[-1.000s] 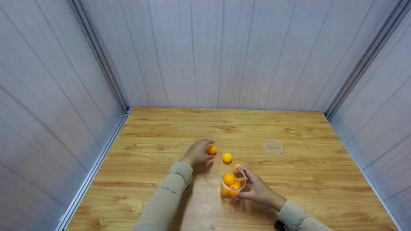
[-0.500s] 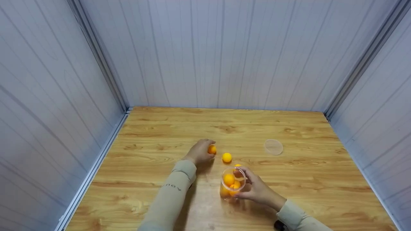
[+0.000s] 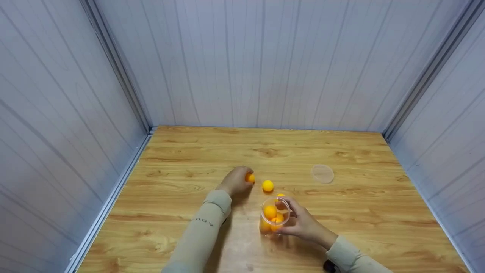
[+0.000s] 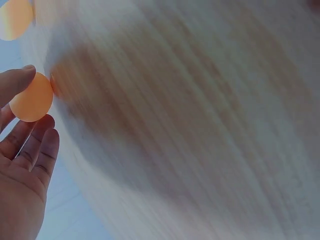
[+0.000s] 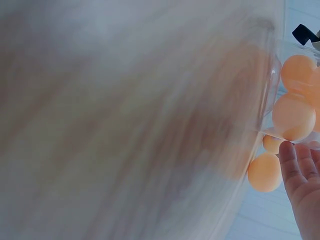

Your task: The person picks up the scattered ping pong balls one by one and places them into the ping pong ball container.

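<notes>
Head view, left hand: the left hand (image 3: 235,182) lay on the table (image 3: 182,212), fingers curled round an orange ball (image 3: 249,178).
Head view, loose balls: a second ball (image 3: 268,185) sat just beside the held one; a third ball (image 3: 280,196) showed partly, behind the cup's rim.
Head view, right hand: the right hand (image 3: 301,223) held the clear cup (image 3: 274,220) upright, fingers wrapped round its wall; several balls lay inside.
Head view, lid: a clear lid (image 3: 323,173) lay flat, well apart to the right.
Left wrist view: the ball (image 4: 32,98) was pinched between the thumb and fingertips (image 4: 42,145); the table was blurred.
Right wrist view: the fingers (image 5: 300,172) touched the cup (image 5: 292,90); a ball (image 5: 264,172) showed beyond it.
Handling judgement: the ball appeared light, smooth and apt to roll; a light pinch across its widest part should suffice. The cup looked thin and flexible; grip it at mid-wall.
</notes>
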The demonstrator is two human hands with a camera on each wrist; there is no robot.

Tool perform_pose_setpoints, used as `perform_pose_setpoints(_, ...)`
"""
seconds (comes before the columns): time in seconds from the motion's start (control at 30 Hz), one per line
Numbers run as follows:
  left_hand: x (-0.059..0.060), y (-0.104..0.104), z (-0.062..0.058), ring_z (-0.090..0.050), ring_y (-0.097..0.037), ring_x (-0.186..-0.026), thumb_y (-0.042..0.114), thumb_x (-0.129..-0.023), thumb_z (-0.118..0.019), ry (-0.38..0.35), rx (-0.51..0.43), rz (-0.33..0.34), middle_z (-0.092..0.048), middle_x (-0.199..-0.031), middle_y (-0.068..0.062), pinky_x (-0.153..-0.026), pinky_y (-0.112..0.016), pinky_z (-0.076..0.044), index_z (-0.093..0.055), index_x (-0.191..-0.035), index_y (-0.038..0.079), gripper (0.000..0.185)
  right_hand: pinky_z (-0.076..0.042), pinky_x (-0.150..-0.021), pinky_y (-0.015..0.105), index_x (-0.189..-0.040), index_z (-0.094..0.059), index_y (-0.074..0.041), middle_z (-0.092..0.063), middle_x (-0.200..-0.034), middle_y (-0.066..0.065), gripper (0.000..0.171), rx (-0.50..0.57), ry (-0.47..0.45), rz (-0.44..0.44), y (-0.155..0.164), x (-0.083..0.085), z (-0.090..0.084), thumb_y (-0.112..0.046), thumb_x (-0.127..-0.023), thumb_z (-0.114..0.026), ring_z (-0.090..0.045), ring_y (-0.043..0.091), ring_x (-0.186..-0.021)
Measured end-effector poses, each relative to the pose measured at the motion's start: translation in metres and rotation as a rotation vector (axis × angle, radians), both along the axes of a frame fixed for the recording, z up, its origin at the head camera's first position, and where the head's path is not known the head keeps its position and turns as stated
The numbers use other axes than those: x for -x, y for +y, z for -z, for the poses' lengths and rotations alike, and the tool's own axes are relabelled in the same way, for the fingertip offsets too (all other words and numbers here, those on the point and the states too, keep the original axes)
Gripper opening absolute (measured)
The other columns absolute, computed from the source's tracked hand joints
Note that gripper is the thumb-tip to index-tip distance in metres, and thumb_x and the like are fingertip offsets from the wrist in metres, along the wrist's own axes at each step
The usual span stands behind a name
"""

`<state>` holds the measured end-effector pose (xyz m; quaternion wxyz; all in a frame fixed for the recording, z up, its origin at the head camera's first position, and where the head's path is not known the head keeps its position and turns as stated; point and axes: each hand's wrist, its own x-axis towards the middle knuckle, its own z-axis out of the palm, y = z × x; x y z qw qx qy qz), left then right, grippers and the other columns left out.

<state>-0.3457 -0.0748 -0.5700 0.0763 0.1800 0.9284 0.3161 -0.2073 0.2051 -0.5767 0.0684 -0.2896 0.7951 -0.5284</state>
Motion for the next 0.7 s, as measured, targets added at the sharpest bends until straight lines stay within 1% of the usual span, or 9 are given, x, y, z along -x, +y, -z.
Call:
perform_pose_setpoints(0.17,-0.004,-0.003,-0.004,-0.059,-0.035,-0.143,0.015,-0.101,-0.075,-0.023,-0.048,-0.006,-0.067,-0.146,-0.02,-0.124,-0.052,-0.044,-0.067,-0.142,-0.003,0.045,-0.056,-0.108,0.054,-0.153,-0.048,-0.005,-0.065,-0.143,0.021,0.083,-0.004,0.006,0.002,0.0,0.0,0.001,-0.019,-0.085,-0.094,-0.06,0.045,-0.135)
perform_pose_setpoints(0.3,-0.008,-0.006,-0.008,-0.059,-0.033,-0.142,0.014,-0.101,-0.076,-0.04,-0.084,-0.005,-0.067,-0.147,-0.019,-0.124,-0.051,-0.044,-0.066,-0.143,-0.002,0.046,-0.056,-0.108,0.057,-0.153,-0.048,-0.005,-0.064,-0.143,0.022,0.082,0.0,0.007,0.003,-0.001,0.0,0.001,-0.014,-0.085,-0.093,-0.06,0.046,-0.135)
perform_pose_setpoints(0.4,-0.011,-0.008,-0.011,-0.061,-0.033,-0.138,0.012,-0.1,-0.076,-0.029,-0.102,0.005,-0.067,-0.146,-0.019,-0.122,-0.051,-0.046,-0.066,-0.142,-0.002,0.046,-0.056,-0.108,0.056,-0.152,-0.048,-0.006,-0.065,-0.143,0.022,0.081,0.001,0.003,0.004,0.0,-0.001,0.001,-0.011,-0.085,-0.093,-0.06,0.046,-0.135)
perform_pose_setpoints(0.53,-0.015,-0.01,-0.017,-0.063,-0.034,-0.135,0.011,-0.1,-0.077,-0.007,-0.113,0.014,-0.067,-0.145,-0.02,-0.12,-0.052,-0.048,-0.066,-0.142,-0.003,0.046,-0.056,-0.109,0.055,-0.153,-0.048,-0.007,-0.064,-0.145,0.021,0.08,-0.001,-0.004,0.0,0.0,0.0,0.0,-0.012,-0.086,-0.093,-0.059,0.046,-0.136)
perform_pose_setpoints(0.7,-0.02,-0.011,-0.021,-0.063,-0.034,-0.135,0.008,-0.101,-0.074,0.008,-0.116,0.017,-0.068,-0.145,-0.019,-0.12,-0.052,-0.049,-0.066,-0.142,-0.003,0.044,-0.055,-0.11,0.052,-0.154,-0.046,-0.004,-0.063,-0.146,0.022,0.082,0.002,-0.009,0.001,0.0,-0.001,0.001,-0.012,-0.086,-0.093,-0.058,0.045,-0.138)
